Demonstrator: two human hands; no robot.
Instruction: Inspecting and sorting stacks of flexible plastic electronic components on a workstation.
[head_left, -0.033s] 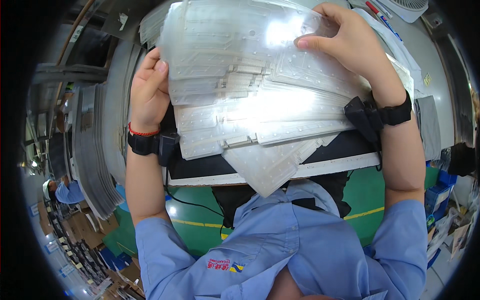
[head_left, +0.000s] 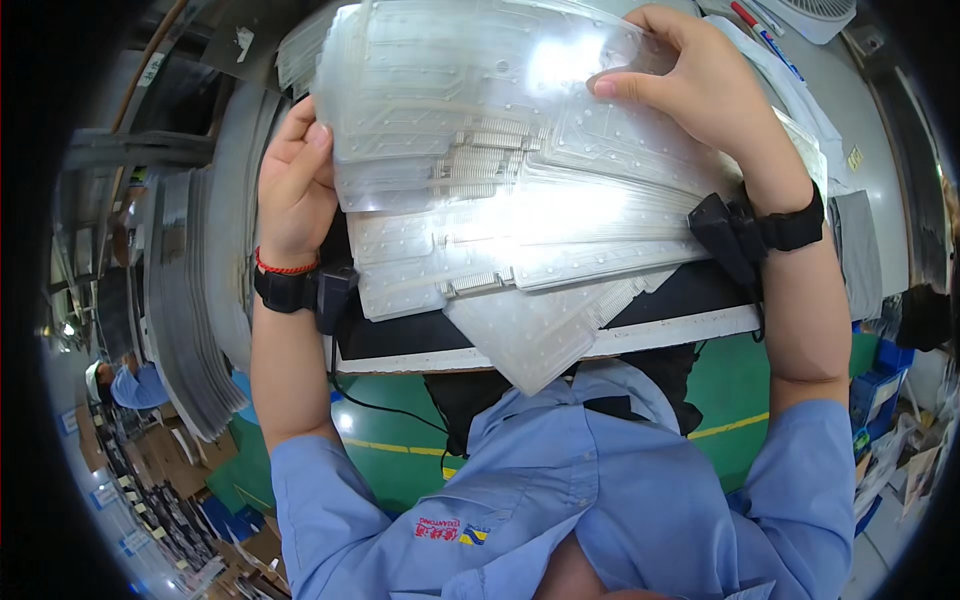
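A fanned bundle of clear plastic circuit sheets (head_left: 430,90), with fine printed traces and small dots, is between my hands. At its left edge my left hand (head_left: 298,195) is closed, thumb in front and fingers partly hidden behind. My right hand (head_left: 715,100) grips the upper right, its thumb pressed on the top face and its fingers over the far edge. Beneath lies a lower stack of similar sheets (head_left: 395,285), spread in overlapping layers. One more group of sheets (head_left: 535,345) sticks out at an angle past the table's near edge. Glare hides part of the surfaces.
A black mat (head_left: 400,340) covers the near part of the table. Tall stacks of grey sheets (head_left: 185,290) stand on the left. Markers (head_left: 765,40) and a small fan (head_left: 815,12) are at the far right. A co-worker (head_left: 135,385) is in the left background.
My left hand and the left edge of the held sheets have shifted very slightly left. My right hand stays in place.
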